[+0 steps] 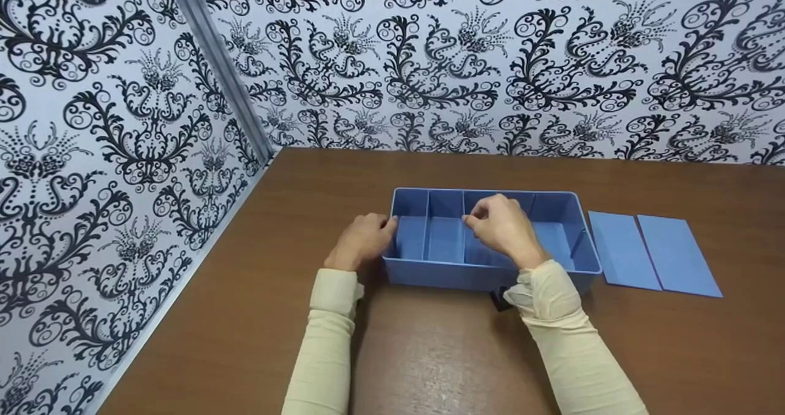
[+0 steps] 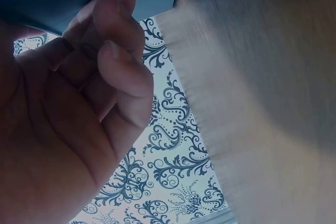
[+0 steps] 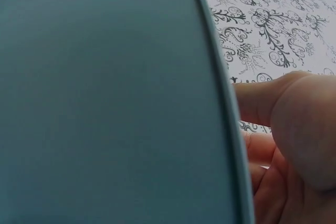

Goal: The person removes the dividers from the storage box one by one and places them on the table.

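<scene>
I read left to right: tabletop (image 1: 233,317) runs up to the patterned wall (image 1: 122,127). Left hand (image 1: 366,237) grips the left end of the blue box (image 1: 438,273), centre frame. Inside I see a first divider (image 1: 427,231), then a second divider (image 1: 463,240), its top edge pinched by right hand (image 1: 504,226). Two flat panels (image 1: 624,252) lie just right.

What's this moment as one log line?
left hand: holding box | right hand: at divider | two panels: flat, right of box
</scene>
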Motion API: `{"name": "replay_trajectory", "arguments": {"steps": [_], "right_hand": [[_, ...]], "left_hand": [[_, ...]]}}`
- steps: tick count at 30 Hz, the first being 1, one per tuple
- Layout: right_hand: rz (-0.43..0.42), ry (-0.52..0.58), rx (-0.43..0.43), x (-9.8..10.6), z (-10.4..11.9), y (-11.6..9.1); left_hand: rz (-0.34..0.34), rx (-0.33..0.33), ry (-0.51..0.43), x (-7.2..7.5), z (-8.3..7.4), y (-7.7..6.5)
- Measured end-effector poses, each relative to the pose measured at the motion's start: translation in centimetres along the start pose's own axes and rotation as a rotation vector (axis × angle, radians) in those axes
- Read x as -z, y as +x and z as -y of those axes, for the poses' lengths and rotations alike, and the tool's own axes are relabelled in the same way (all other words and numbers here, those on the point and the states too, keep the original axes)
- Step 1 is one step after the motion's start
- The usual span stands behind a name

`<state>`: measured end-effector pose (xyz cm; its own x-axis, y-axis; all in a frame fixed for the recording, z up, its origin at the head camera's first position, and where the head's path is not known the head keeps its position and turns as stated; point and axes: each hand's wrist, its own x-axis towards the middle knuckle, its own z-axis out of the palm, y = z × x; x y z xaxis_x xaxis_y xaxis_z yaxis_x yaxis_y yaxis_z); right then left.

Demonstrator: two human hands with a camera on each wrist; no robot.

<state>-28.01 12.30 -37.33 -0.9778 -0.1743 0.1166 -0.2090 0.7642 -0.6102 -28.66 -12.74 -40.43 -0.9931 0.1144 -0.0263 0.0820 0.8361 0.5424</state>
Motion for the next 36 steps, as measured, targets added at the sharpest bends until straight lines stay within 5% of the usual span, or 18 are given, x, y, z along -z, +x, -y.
{"name": "replay_trajectory", "arguments": {"steps": [36], "right_hand": [[0.136, -0.049, -0.083, -0.94, 0.37, -0.16]], "left_hand": [[-0.005, 0.0, 0.005, 0.07, -0.14, 0.02]]}}
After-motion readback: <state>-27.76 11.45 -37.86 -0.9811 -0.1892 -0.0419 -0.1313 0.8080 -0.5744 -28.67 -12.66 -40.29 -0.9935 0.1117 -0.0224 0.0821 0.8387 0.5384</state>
